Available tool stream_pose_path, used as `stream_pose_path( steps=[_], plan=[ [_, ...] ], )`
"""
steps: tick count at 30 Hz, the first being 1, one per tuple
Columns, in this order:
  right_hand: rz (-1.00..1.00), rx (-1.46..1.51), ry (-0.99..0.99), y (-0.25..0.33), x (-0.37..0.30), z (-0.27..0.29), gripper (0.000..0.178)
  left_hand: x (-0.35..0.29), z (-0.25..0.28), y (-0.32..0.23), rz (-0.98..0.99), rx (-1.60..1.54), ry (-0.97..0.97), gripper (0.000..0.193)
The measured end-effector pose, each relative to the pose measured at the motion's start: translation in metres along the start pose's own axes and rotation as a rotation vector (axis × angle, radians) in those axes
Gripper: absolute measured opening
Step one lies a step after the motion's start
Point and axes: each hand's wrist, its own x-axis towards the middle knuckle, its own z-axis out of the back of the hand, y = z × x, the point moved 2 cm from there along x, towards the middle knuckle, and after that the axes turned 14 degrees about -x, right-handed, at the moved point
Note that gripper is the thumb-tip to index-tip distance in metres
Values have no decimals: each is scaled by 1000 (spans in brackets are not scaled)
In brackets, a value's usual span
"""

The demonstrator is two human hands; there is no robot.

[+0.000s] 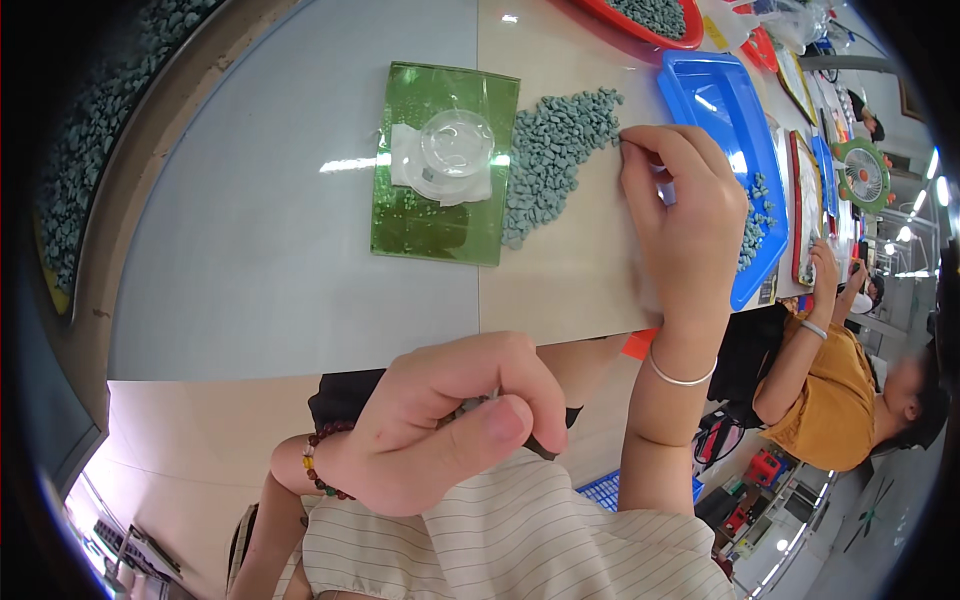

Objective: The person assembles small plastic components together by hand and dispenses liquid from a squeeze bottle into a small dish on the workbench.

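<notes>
My right hand (690, 205) reaches over the table, its thumb and forefinger pinched together at the right end of a loose pile of small grey-green stones (560, 150). What the pinch holds, if anything, is too small to make out. My left hand (450, 420) is closed in front of my body, near the table's front edge. Between its curled fingers and palm a few small grey-green stones (468, 406) show; the rest is hidden. Left of the pile lies a green rectangular board (425, 235) with a clear round dish (457, 140) on a white patch.
A blue tray (715, 95) with some green stones sits right of my right hand. A red tray (690, 35) of stones stands at the far side. More stones fill a dark-rimmed container (110, 110) at far left. A co-worker in a mustard top (825, 400) sits to the right.
</notes>
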Motion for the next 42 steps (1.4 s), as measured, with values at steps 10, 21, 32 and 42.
stream_pose_path(
  steps=[10, 21, 32, 42],
  plan=[
    [142, 931, -44, 47, -35, 46, 17, 12, 2, -4, -121, 465, -111, 17],
    [-68, 720, -96, 60, -59, 55, 35, 8, -2, 1, -224, 677, -133, 4],
    [-24, 916, -39, 60, -65, 52, 29, 6, 2, 7, -269, 525, -91, 10],
    [156, 685, -118, 61, -58, 53, 16, 5, 3, 0, -263, 563, -103, 13]
  ],
)
